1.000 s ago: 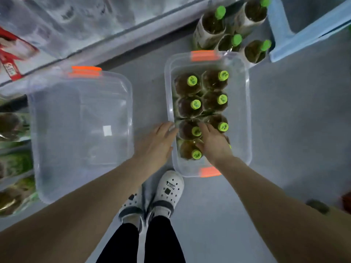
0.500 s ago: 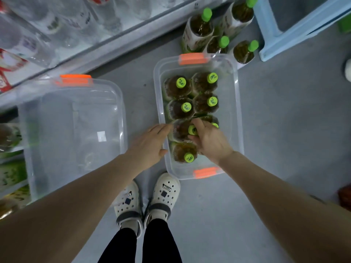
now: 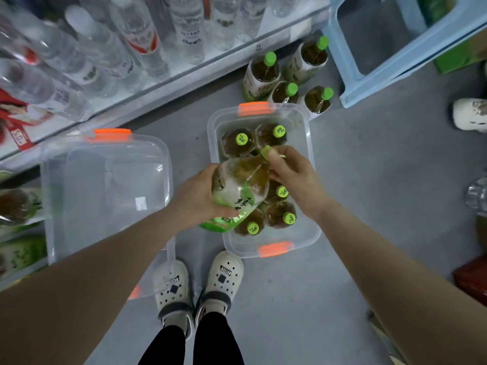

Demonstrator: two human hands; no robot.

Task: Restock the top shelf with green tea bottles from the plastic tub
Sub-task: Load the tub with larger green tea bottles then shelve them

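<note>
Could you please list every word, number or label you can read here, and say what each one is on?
"50": shelf tag at far left, red and white; the rest is blurred.
Label of the held green tea bottle: dark characters, blurred.
Print on the green caps in the plastic tub: too small.
Labels of the water bottles: blurred.
Strap lettering on the clogs: upside down, not legible.

Held bottle [image 3: 246,177]: amber tea, white-and-green label [image 3: 232,196], lime cap [image 3: 266,152]; tub [image 3: 312,159] clear, orange latches [image 3: 256,108]; floor [image 3: 369,180] grey; far-right stool [image 3: 395,67] pale blue; clogs [image 3: 224,280] white
</note>
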